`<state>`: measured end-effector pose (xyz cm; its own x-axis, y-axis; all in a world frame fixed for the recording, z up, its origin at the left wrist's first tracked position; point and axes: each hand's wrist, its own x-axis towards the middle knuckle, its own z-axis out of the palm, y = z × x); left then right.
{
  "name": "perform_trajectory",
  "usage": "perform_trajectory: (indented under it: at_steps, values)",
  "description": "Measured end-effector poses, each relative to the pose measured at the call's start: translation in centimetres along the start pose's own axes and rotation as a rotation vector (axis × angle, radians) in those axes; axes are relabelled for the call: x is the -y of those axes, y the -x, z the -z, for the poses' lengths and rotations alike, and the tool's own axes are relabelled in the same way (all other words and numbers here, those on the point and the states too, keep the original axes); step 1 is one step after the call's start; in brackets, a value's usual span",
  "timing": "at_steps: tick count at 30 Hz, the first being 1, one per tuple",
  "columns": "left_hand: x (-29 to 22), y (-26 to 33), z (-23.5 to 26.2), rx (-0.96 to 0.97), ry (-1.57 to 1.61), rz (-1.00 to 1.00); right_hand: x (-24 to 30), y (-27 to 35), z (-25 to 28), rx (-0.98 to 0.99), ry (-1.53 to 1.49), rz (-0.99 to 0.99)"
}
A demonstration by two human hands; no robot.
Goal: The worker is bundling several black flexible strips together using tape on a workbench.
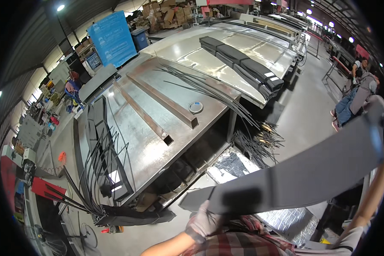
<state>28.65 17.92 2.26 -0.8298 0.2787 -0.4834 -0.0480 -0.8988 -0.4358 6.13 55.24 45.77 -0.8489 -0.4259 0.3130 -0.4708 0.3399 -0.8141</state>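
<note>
— Which way does your strip [303,173] run?
— Long axis lower left to upper right, rising toward your right. It's in the air in front of you, flat, dark grey, matte, near the tabletop [158,141].
— Your grip?
— Your gloved left hand [205,222] is closed on its lower end. Your right hand is out of sight at the rim; can't tell.
— On the tabletop?
— Two rusty square tubes [160,100] and one tape roll [196,107].

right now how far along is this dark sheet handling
Done: a stack of dark sheets already lies on the far table. In hand: the left hand grips one long dark sheet in mid-air; the right hand is hidden. Left: that sheet isn't set down.
</note>
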Motion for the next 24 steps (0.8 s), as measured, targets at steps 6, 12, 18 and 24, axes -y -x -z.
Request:
perform_trajectory:
  at_steps: [6, 12, 18, 24]
  values:
    - [-1.2, -0.1, -0.4, -0.539, -0.807, -0.608, -7.7, 0.3, -33.7, 0.629, 0.292, -0.136]
    - [-2.7, 4.9, -0.1, 0.107, -1.949, -0.941, -14.9, 6.7, -49.2, 0.642, -0.111, -0.531]
    - [-8.6, 6.2, 3.6, 0.216, -1.831, -1.461, -10.3, 7.2, -48.2, 0.898, -0.195, -0.359]
    - [-11.6, 10.6, 4.0, 0.274, -1.883, -1.2, -7.3, 9.4, -47.3, 1.009, 0.024, -0.337]
